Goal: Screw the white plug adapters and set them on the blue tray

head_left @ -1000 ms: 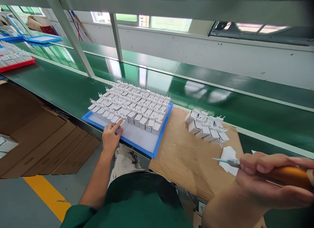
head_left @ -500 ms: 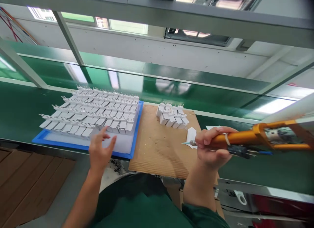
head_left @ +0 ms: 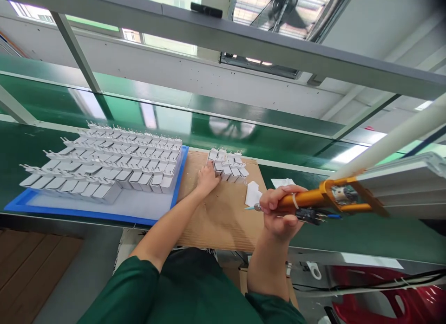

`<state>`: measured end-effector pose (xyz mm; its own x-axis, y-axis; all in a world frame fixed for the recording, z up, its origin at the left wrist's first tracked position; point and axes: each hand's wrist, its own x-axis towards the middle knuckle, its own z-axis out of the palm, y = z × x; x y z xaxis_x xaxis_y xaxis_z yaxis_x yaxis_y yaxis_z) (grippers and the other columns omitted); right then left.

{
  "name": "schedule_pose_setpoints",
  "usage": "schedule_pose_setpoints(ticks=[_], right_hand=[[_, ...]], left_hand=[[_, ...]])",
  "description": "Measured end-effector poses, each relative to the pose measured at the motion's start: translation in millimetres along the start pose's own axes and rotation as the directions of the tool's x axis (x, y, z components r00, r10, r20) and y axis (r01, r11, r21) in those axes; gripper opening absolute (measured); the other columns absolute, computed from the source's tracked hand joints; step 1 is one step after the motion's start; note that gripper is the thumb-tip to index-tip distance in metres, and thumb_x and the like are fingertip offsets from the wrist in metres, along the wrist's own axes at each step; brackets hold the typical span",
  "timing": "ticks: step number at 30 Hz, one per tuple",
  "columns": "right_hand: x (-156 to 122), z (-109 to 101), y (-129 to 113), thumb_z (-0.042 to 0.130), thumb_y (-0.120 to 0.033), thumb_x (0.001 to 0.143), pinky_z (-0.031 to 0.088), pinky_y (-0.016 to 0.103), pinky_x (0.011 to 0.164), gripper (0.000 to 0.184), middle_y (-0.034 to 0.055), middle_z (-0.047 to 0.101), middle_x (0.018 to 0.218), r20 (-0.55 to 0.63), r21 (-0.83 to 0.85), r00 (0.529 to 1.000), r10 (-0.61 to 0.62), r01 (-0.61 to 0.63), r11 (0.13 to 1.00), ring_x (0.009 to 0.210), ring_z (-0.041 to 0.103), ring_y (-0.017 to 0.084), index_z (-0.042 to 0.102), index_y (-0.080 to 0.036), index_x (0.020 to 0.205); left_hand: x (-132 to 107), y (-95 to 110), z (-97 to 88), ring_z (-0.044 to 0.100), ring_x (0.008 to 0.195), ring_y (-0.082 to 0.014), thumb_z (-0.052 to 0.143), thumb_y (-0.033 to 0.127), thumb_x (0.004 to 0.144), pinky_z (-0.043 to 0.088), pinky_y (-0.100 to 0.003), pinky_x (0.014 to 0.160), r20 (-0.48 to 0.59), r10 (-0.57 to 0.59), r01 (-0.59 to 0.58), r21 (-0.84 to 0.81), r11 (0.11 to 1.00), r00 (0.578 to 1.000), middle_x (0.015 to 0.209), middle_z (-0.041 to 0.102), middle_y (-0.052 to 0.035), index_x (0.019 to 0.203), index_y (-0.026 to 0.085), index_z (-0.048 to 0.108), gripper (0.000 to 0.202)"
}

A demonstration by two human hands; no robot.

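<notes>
Plug adapters (head_left: 228, 168), white and pronged, stood bunched on the cardboard sheet (head_left: 226, 217), and there was the left hand (head_left: 208, 179) right at their left end, fingers apart or together, you couldn't tell! Across the way, the right hand (head_left: 281, 212) had its fingers clamped round an orange tool (head_left: 306, 198), while rows of matching adapters (head_left: 139, 161) packed the blue-rimmed tray (head_left: 180, 175).

The person (head_left: 209, 298) wears a dark green fabric shirt (head_left: 190, 287) with a short left sleeve (head_left: 127, 287) and a matching right sleeve (head_left: 275, 309). The left hand (head_left: 208, 178) and the right hand (head_left: 281, 217) are bare.
</notes>
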<state>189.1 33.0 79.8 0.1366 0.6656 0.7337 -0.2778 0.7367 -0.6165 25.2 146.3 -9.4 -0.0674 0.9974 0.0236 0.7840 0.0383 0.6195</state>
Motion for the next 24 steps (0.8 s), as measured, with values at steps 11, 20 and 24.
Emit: schedule_pose_setpoints(ticks=[11, 20, 24], right_hand=[[-1, 3, 3, 0.079, -0.059, 0.073, 0.032, 0.022, 0.037, 0.046, -0.0084, 0.049, 0.058, -0.018, 0.004, 1.000, 0.015, -0.015, 1.000, 0.040, 0.038, 0.009, 0.064, -0.028, 0.103], [3, 8, 6, 0.078, -0.060, 0.074, 0.030, 0.024, 0.034, 0.044, -0.0084, 0.046, 0.058, -0.005, -0.010, 1.000, -0.012, 0.012, 1.000, 0.038, 0.032, 0.009, 0.064, -0.031, 0.103], [3, 11, 8, 0.075, -0.059, 0.077, 0.028, 0.024, 0.033, 0.042, -0.0081, 0.044, 0.058, 0.023, -0.009, 0.999, -0.042, 0.042, 0.999, 0.038, 0.031, 0.009, 0.063, -0.030, 0.106]], left_hand=[[-56, -30, -30.3, 0.072, 0.103, -0.0302, 0.069, 0.019, 0.080, 0.055, -0.037, 0.087, 0.229, 0.128, -0.118, -0.059, 0.991, 0.965, 0.110, 0.077, -0.0109, 0.126, 0.019, 0.056, 0.048], [-108, -50, -21.1, 0.071, 0.102, -0.0232, 0.069, 0.033, 0.088, 0.058, -0.038, 0.093, -0.069, 0.239, -0.248, -0.351, 0.903, 0.969, 0.119, 0.073, -0.0089, 0.128, 0.021, 0.059, 0.043], [-104, -50, -26.1, 0.074, 0.087, -0.0195, 0.057, 0.032, 0.095, 0.060, -0.035, 0.085, -0.097, 0.181, -0.205, -0.414, 0.887, 0.979, 0.104, 0.078, -0.0050, 0.127, 0.023, 0.063, 0.033]])
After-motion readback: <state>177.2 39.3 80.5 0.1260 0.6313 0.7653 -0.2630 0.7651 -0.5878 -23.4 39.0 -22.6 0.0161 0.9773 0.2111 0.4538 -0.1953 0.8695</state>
